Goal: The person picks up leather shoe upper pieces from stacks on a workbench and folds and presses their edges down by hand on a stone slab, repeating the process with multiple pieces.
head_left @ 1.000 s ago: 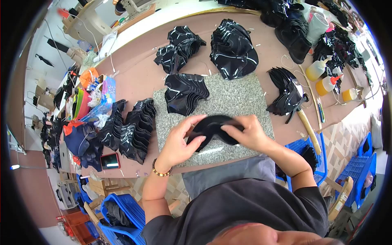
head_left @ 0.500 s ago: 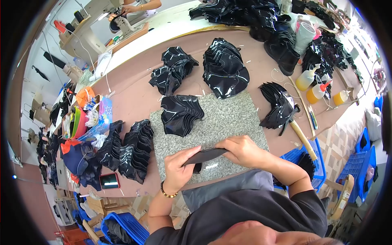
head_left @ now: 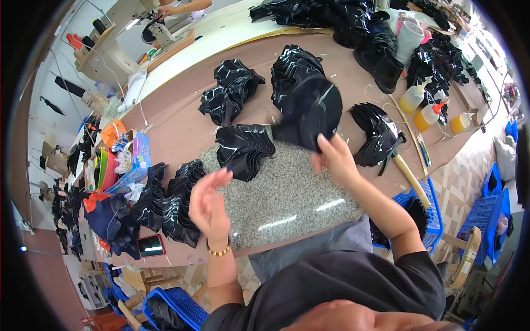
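My right hand [head_left: 338,161] pinches the near edge of a black shoe upper piece [head_left: 313,113], blurred by motion, over the front of a stack of black shoe pieces [head_left: 296,63]. My left hand [head_left: 211,204] holds nothing, fingers apart, above the left edge of the speckled stone slab [head_left: 287,193]. Just beyond it, a fanned stack of glossy black pieces [head_left: 243,150] rests on the slab's far left corner. Another fanned row of black pieces [head_left: 185,193] lies left of my left hand.
A hammer [head_left: 411,179] lies at the right by more black pieces [head_left: 372,132]. Bottles of yellow liquid [head_left: 428,117] and a black boot [head_left: 381,63] stand farther back. A phone [head_left: 150,246] and a flowered box [head_left: 141,154] are at the left. Another person's hand [head_left: 171,11] is at a sewing machine.
The black piece, held in both hands near me, has moved away to the far stack in my right hand. My left hand has let go, moved left and opened.
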### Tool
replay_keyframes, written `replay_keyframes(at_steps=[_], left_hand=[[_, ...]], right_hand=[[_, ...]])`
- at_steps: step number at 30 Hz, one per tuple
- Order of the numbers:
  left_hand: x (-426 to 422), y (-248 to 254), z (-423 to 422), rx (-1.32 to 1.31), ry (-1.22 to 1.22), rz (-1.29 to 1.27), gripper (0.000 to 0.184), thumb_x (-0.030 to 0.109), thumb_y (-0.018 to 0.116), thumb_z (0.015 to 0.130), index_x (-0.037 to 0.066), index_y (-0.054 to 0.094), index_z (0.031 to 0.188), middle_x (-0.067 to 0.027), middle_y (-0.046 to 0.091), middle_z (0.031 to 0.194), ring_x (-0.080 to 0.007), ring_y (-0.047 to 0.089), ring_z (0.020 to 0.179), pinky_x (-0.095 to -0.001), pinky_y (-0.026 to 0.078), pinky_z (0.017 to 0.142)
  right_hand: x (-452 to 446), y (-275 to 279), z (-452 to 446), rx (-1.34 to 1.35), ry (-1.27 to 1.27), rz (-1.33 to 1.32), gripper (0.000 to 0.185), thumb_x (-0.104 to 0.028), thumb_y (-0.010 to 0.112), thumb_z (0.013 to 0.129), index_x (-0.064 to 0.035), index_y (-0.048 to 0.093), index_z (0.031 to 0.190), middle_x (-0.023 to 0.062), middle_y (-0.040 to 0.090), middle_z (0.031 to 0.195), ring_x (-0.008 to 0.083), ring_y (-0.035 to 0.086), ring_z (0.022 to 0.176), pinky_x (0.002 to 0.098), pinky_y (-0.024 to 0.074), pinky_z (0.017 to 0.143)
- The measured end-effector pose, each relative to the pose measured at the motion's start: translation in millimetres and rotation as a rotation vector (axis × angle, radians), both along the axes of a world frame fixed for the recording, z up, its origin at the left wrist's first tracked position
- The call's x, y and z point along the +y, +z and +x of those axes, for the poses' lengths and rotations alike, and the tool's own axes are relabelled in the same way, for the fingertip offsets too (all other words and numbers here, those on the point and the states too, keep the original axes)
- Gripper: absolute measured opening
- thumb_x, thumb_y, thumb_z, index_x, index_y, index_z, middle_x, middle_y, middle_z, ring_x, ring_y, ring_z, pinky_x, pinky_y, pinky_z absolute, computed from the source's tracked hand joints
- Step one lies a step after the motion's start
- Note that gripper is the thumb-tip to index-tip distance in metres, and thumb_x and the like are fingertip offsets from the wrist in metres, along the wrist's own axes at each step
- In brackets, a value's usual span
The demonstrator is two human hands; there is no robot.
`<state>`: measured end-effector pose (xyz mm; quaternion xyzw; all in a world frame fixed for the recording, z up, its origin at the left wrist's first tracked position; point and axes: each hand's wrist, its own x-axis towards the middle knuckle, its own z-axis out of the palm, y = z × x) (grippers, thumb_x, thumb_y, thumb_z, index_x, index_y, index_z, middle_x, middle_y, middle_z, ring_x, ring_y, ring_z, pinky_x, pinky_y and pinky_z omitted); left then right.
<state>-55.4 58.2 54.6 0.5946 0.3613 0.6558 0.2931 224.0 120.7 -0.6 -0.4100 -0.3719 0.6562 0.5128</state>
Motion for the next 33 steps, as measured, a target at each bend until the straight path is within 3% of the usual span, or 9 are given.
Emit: replay_keyframes(at_steps=[2,5,12,15,18,21,22,26,33], left_hand=[[18.8,-18.8,-9.0,0.299,0.125,-0.161,0.025,0.004,0.061,0.099,-0.006,0.061,0.122,-0.0171,0.070,0.118,-0.0207,0.069,0.104,-0.0313,0.053,0.092],[38.8,-45.1,-10.7,0.651,0.165,-0.135,0.032,0.009,0.071,0.091,-0.003,0.065,0.120,-0.0173,0.069,0.120,-0.0301,0.066,0.108,-0.0382,0.050,0.097],[37.6,-57.8,-10.0,0.854,0.114,-0.092,0.041,0.017,0.074,0.090,-0.003,0.062,0.124,-0.0206,0.062,0.130,-0.0373,0.059,0.120,-0.0429,0.046,0.103],[35.1,-55.2,-15.2,0.862,0.078,-0.113,0.042,0.018,0.074,0.090,-0.002,0.062,0.125,-0.0209,0.061,0.133,-0.0370,0.059,0.122,-0.0425,0.046,0.104],[32.6,-49.0,-17.2,0.815,0.047,-0.161,0.042,0.016,0.075,0.090,-0.003,0.062,0.125,-0.0214,0.062,0.133,-0.0364,0.060,0.122,-0.0418,0.048,0.103],[34.8,-48.5,-24.4,0.768,0.020,-0.265,0.041,0.012,0.074,0.090,-0.005,0.063,0.125,-0.0201,0.066,0.130,-0.0303,0.064,0.122,-0.0380,0.048,0.103],[35.9,-49.9,-27.3,0.756,0.023,-0.276,0.034,0.008,0.068,0.093,-0.005,0.063,0.124,-0.0202,0.070,0.123,-0.0286,0.068,0.115,-0.0357,0.051,0.098],[32.2,-31.0,-14.1,0.817,0.102,-0.288,0.029,0.002,0.055,0.095,-0.004,0.063,0.122,-0.0246,0.071,0.107,-0.0348,0.073,0.089,-0.0397,0.056,0.078],[32.5,-60.0,-7.9,1.039,0.242,0.038,0.037,-0.002,0.055,0.086,-0.004,0.060,0.123,-0.0238,0.068,0.109,-0.0395,0.067,0.098,-0.0465,0.054,0.086]], right_hand=[[31.1,-22.3,2.4,0.197,0.021,-0.174,0.024,-0.026,0.050,0.108,-0.0035,0.052,0.115,0.0099,0.068,0.087,0.0180,0.068,0.071,0.0309,0.0552,0.063],[48.4,-37.5,-1.3,0.281,0.051,-0.252,0.026,-0.024,0.050,0.107,0.0001,0.052,0.117,0.0112,0.070,0.091,0.0197,0.070,0.079,0.0321,0.0567,0.068],[29.8,-25.9,13.1,0.223,0.137,-0.363,0.025,-0.019,0.054,0.105,0.0017,0.055,0.119,0.0142,0.068,0.106,0.0223,0.071,0.083,0.0336,0.0586,0.072],[16.5,-29.4,24.8,0.045,0.080,-0.236,0.030,-0.016,0.062,0.100,-0.0001,0.053,0.124,0.0151,0.066,0.113,0.0228,0.070,0.088,0.0334,0.0571,0.070],[11.3,-31.2,28.8,-0.794,-0.063,0.319,0.050,-0.013,0.070,0.092,-0.0030,0.048,0.135,0.0175,0.060,0.123,0.0297,0.063,0.109,0.0398,0.0535,0.084],[20.6,-40.6,16.9,-1.223,-0.270,0.650,0.066,-0.011,0.075,0.084,-0.0040,0.045,0.142,0.0192,0.051,0.136,0.0357,0.047,0.131,0.0484,0.0416,0.101],[25.9,-41.1,11.9,-1.217,-0.229,0.548,0.072,-0.014,0.074,0.085,-0.0056,0.040,0.148,0.0193,0.044,0.147,0.0384,0.033,0.141,0.0552,0.0288,0.110],[58.7,-55.7,0.3,-1.319,-0.234,0.552,0.055,-0.016,0.064,0.094,-0.0098,0.047,0.146,0.0185,0.042,0.153,0.0368,0.035,0.143,0.0592,0.0282,0.108],[45.8,-48.7,-2.4,-1.269,-0.185,0.796,0.052,-0.002,0.059,0.090,-0.0147,0.056,0.140,0.0182,0.042,0.154,0.0383,0.036,0.144,0.0637,0.0294,0.111]])
